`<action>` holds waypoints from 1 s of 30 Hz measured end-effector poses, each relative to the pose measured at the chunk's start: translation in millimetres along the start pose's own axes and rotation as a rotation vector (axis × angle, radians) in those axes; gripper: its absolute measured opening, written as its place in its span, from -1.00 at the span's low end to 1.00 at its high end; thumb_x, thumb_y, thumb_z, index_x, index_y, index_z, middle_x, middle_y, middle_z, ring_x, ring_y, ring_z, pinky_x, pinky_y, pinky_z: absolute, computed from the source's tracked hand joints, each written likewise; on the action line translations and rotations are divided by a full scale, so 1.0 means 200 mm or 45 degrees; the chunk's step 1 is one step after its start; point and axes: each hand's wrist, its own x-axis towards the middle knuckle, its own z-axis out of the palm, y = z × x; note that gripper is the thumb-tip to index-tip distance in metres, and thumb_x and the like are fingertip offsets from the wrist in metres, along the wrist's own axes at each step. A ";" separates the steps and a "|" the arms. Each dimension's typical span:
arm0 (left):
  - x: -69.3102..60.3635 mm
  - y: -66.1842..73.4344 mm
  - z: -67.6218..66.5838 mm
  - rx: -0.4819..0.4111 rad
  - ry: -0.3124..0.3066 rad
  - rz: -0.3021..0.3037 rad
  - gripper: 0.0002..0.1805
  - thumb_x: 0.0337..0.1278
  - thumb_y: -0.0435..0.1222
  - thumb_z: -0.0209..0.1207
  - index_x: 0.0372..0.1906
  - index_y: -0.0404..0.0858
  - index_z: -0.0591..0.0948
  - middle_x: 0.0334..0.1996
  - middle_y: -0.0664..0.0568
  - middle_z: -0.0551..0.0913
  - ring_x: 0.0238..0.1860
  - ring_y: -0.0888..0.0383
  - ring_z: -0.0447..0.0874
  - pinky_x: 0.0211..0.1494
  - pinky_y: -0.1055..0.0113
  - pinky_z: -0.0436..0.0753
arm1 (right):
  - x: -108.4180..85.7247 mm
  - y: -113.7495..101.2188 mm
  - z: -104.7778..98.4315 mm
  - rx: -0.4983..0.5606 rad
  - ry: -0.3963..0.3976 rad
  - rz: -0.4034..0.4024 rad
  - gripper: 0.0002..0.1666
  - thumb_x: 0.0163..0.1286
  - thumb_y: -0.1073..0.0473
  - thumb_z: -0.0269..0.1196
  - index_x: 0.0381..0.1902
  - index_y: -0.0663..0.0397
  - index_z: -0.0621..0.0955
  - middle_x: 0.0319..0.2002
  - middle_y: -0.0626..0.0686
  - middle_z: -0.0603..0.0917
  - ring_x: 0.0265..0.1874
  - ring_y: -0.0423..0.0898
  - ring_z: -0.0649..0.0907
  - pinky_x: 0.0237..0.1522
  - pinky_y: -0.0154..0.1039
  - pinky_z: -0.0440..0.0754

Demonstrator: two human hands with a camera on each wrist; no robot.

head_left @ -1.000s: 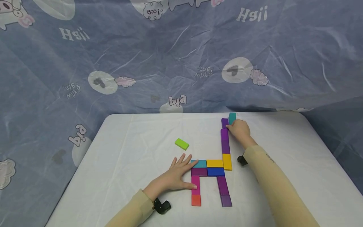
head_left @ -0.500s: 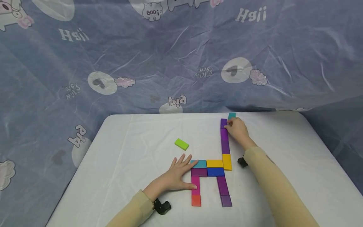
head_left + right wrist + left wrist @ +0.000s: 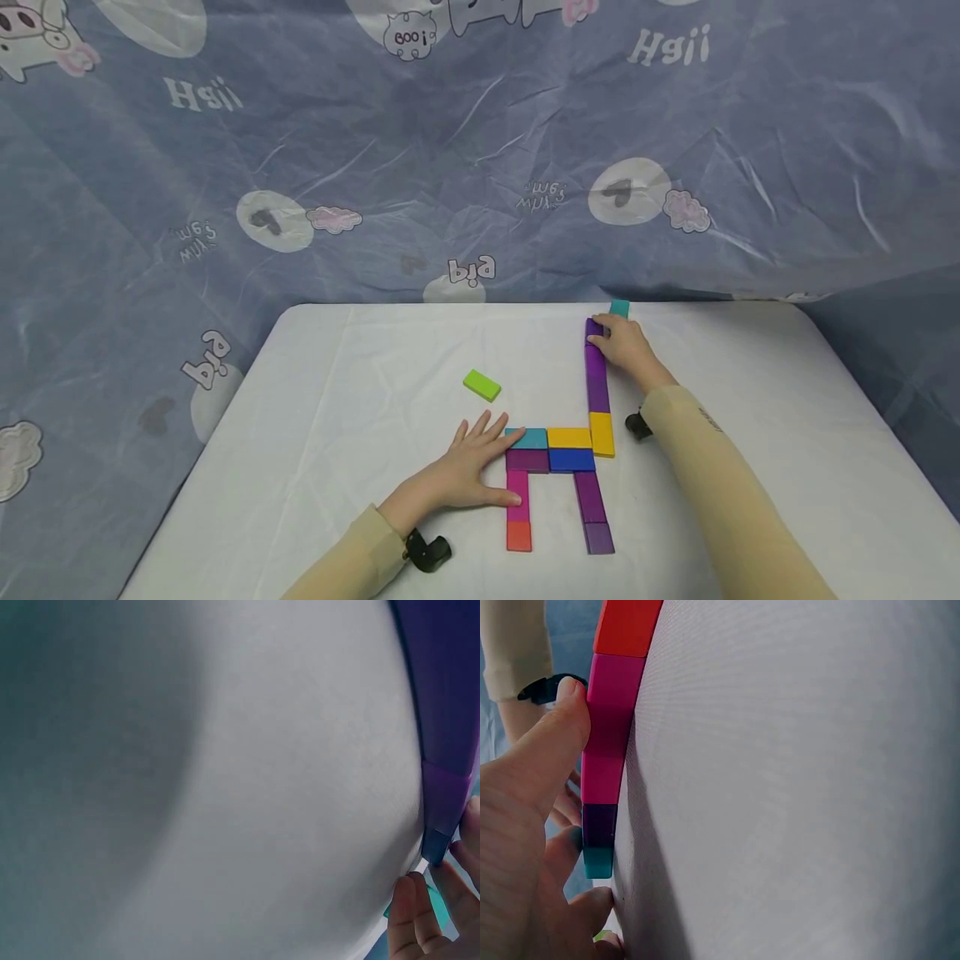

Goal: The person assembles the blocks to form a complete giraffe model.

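My right grip point(image 3: 628, 347) pinches the end purple block point(image 3: 592, 330), long axis up-frame. Left grip point(image 3: 471, 472) lies spread, farther off, lower centre.

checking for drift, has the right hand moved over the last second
Yes: judged against the rightmost yellow block in the head view, the right hand has shifted slightly left.

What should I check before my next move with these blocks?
1. Left hand on the build: ok, touching the near teal block and pink block.
2. Purple column closed up: ok, no gap shows.
3. Right hand off the top purple block: not ok, fingers touch it.
4. Far teal block fully on the table: cannot tell, partly hidden at the far edge.
5. Lime block joined on: not ok, lying apart.
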 end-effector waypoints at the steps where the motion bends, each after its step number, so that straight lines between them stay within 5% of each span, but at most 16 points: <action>1: 0.00 0.00 0.00 -0.002 -0.002 0.001 0.03 -0.01 0.25 0.30 0.55 0.20 0.09 0.60 0.03 -0.07 0.62 -0.06 -0.34 0.57 -0.21 -0.29 | 0.00 0.00 0.00 0.004 -0.002 -0.001 -0.38 0.51 0.14 0.11 0.43 0.28 0.31 0.42 0.36 0.30 0.42 0.35 0.25 0.44 0.21 0.22; 30: -0.01 0.00 -0.01 -0.015 -0.015 -0.004 0.02 0.01 0.24 0.29 0.56 0.19 0.07 0.61 0.05 -0.09 0.62 -0.04 -0.36 0.58 -0.20 -0.30 | -0.01 0.03 -0.01 0.046 -0.110 -0.027 -0.35 0.55 0.15 0.05 0.52 0.13 0.19 0.50 0.29 0.18 0.47 0.33 0.16 0.47 0.23 0.11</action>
